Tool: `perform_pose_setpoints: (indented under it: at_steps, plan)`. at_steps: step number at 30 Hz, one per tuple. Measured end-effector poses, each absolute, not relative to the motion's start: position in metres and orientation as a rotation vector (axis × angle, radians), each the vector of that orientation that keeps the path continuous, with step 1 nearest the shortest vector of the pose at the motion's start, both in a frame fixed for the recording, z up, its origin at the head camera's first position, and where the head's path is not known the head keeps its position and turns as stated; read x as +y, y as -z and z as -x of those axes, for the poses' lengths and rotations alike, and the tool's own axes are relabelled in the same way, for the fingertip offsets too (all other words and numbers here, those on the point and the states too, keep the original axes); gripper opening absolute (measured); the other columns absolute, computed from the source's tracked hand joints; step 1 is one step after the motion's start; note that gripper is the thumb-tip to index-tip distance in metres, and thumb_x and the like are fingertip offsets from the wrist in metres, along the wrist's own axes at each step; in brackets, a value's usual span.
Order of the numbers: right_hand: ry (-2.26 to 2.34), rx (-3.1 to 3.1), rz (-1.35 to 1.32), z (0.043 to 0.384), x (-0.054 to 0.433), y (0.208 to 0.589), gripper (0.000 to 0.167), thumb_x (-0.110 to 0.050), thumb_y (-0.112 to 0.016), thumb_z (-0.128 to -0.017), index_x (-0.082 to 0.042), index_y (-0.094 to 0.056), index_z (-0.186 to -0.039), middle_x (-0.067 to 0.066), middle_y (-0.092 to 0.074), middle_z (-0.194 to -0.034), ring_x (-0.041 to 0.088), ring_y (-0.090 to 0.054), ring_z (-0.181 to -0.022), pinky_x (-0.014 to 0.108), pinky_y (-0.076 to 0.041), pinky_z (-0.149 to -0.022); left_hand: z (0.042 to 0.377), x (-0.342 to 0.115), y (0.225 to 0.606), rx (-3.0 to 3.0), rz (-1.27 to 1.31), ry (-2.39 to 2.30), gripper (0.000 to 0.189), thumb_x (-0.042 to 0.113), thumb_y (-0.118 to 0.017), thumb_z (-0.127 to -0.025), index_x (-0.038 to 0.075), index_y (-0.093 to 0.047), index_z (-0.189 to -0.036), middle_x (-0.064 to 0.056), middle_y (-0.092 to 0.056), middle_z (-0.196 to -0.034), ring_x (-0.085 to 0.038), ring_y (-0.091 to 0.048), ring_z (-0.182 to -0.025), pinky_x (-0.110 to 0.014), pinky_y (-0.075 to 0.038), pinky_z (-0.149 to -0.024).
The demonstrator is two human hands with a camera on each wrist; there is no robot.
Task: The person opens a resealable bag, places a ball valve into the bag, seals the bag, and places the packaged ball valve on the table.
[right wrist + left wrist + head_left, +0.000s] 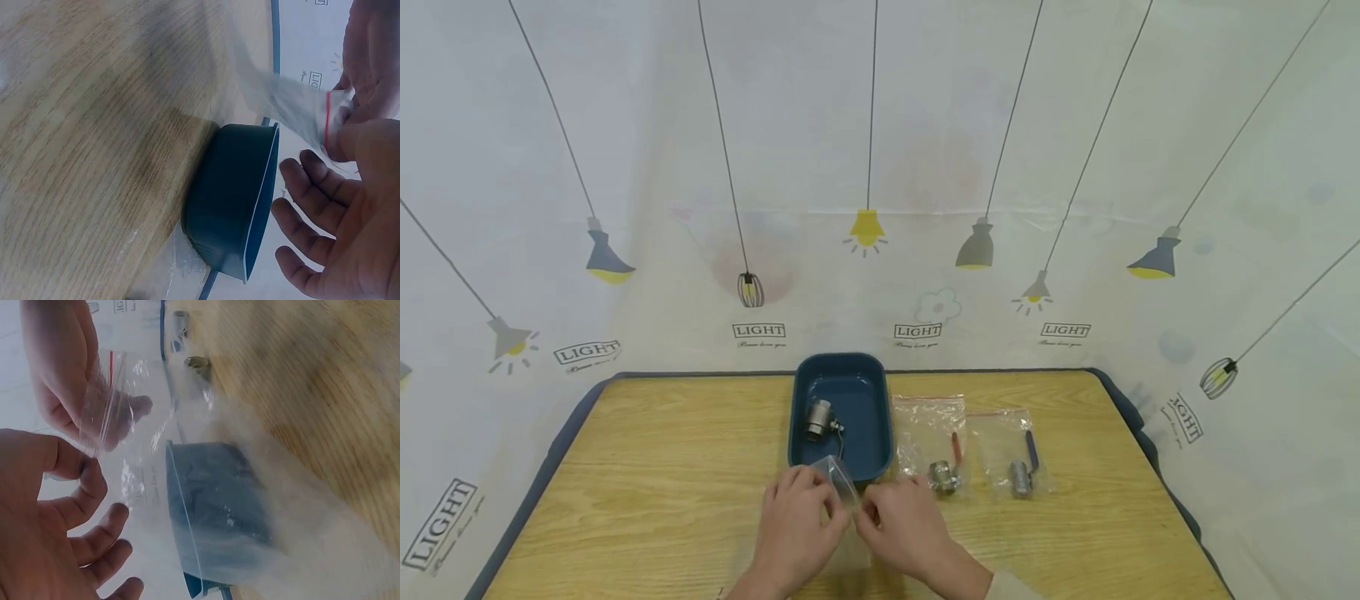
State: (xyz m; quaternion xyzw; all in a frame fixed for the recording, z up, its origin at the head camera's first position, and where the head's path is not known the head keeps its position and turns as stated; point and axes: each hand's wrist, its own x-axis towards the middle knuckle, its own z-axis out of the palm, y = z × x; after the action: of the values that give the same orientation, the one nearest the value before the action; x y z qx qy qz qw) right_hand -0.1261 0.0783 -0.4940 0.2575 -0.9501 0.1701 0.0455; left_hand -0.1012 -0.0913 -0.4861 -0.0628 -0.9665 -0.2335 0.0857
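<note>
A clear zip bag (839,477) with a red line along its mouth hangs between my two hands. My left hand (800,518) pinches its top edge between thumb and forefinger, the other fingers loosely bent in the left wrist view. My right hand (904,523) pinches the same edge from the other side. The bag (144,434) looks flat, with nothing seen inside it. Just beyond the hands stands a dark blue plastic tub (861,425). Inside the tub, toward its left wall, lies a metal ball valve (820,417) with a thin lever.
Right of the tub, a red-handled ball valve (942,477) lies in a clear zip bag. Further right, a second bag holds a blue-handled ball valve (1021,479). The wooden tabletop (670,467) ends at a lamp-printed backdrop (820,150).
</note>
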Motion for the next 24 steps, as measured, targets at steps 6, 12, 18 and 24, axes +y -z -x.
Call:
perform_pose_setpoints:
  at_steps: [6,12,18,24]
  plan:
    - [-0.513,-2.856,-0.752,0.131,0.078,0.493,0.027,-0.027,-0.065,-0.084,-0.027,-0.057,-0.058,-0.020,-0.044,-0.049,-0.002,-0.038,-0.050,0.031,-0.038,-0.065,0.099,-0.094,0.483,-2.938,0.212,0.666,0.030,0.026,-0.062,-0.080,0.028,-0.048,-0.054,0.008,-0.058,-0.092,-0.021,-0.052,-0.105,-0.055,-0.040,-0.094]
    - [-0.388,-2.814,-0.707,0.133,0.082,0.497,0.033,-0.025,-0.068,-0.077,-0.027,-0.046,-0.052,-0.018,-0.037,-0.047,0.002,-0.037,-0.049,0.029,-0.035,-0.062,0.098,-0.101,0.478,-2.884,0.176,0.368,0.023,0.026,-0.059,-0.078,0.022,-0.051,-0.057,0.001,-0.059,-0.095,-0.025,-0.052,-0.109,-0.053,-0.039,-0.098]
    - [-0.303,-2.811,-0.671,0.135,0.085,0.502,0.035,-0.024,-0.066,-0.076,-0.028,-0.043,-0.049,-0.017,-0.037,-0.046,0.006,-0.041,-0.051,0.034,-0.038,-0.064,0.098,-0.110,0.475,-2.804,0.181,0.177,0.014,0.026,-0.062,-0.075,0.014,-0.064,-0.067,-0.005,-0.060,-0.092,-0.030,-0.053,-0.110,-0.054,-0.040,-0.097]
    - [-0.244,-2.798,-0.680,0.135,0.085,0.503,0.037,-0.027,-0.067,-0.079,-0.027,-0.043,-0.051,-0.016,-0.038,-0.048,0.008,-0.043,-0.052,0.034,-0.037,-0.063,0.098,-0.113,0.476,-2.873,0.195,0.172,0.014,0.028,-0.061,-0.079,0.014,-0.065,-0.075,-0.006,-0.060,-0.096,-0.029,-0.051,-0.111,-0.054,-0.041,-0.097]
